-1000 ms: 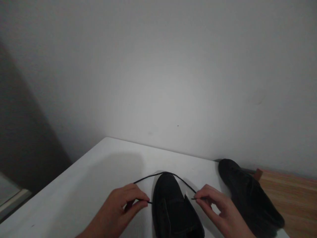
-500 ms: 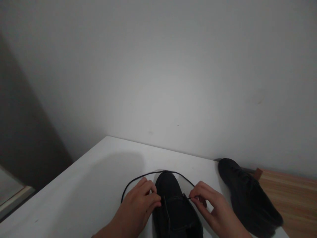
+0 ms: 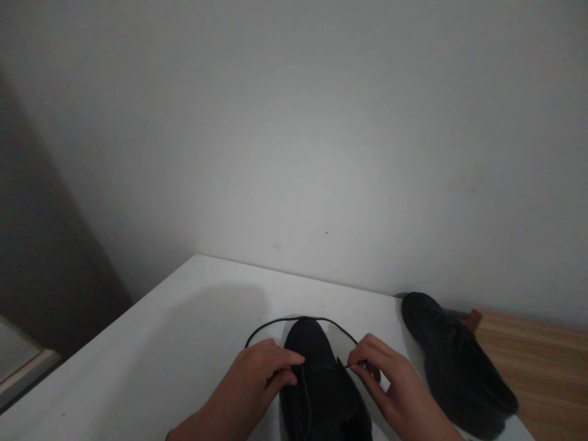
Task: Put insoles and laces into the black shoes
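Centrally on the white table [image 3: 184,318] stands a black shoe [image 3: 321,392], no readable brand; a second black shoe [image 3: 454,361] lies right of it. Left hand [image 3: 257,383] and right hand [image 3: 390,386] flank it, each pinching the black lace [image 3: 294,320] looped round its toe.

We look for words, letters and numbers and we find none we can read. The two black shoes [image 3: 321,386] show no brand name or label that we can make out, and the white table [image 3: 160,355] and the wall [image 3: 294,135] have no signs.
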